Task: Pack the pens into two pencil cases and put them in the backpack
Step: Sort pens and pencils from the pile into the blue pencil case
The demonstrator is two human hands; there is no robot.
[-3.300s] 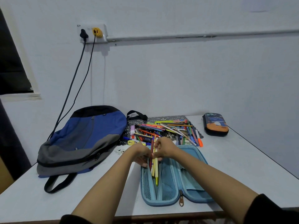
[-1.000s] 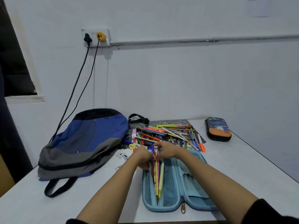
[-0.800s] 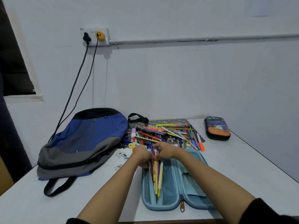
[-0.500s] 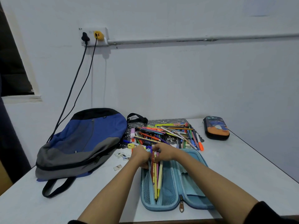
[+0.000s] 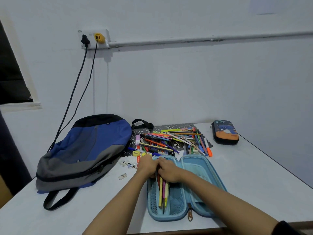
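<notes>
A light blue pencil case (image 5: 199,168) lies open near the table's front edge. Several pens (image 5: 163,192) lie lengthwise in its left half. My left hand (image 5: 147,167) and my right hand (image 5: 169,169) meet over the far end of that half, fingers curled round the pens' upper ends. A loose heap of coloured pens (image 5: 171,141) lies on a patterned mat just beyond the case. A second, dark pencil case (image 5: 224,132) with orange and blue print lies zipped at the far right. The blue and grey backpack (image 5: 84,150) lies flat at the left.
Two cables (image 5: 76,92) hang from a wall socket down behind the backpack. Small paper scraps (image 5: 122,176) and a yellow sharpener (image 5: 136,153) lie between backpack and case. The table edge (image 5: 271,160) runs along the right.
More pens have gone into the case's left half since the oldest frame. In the last second both hands stayed together at the pens' upper ends, shifting only slightly.
</notes>
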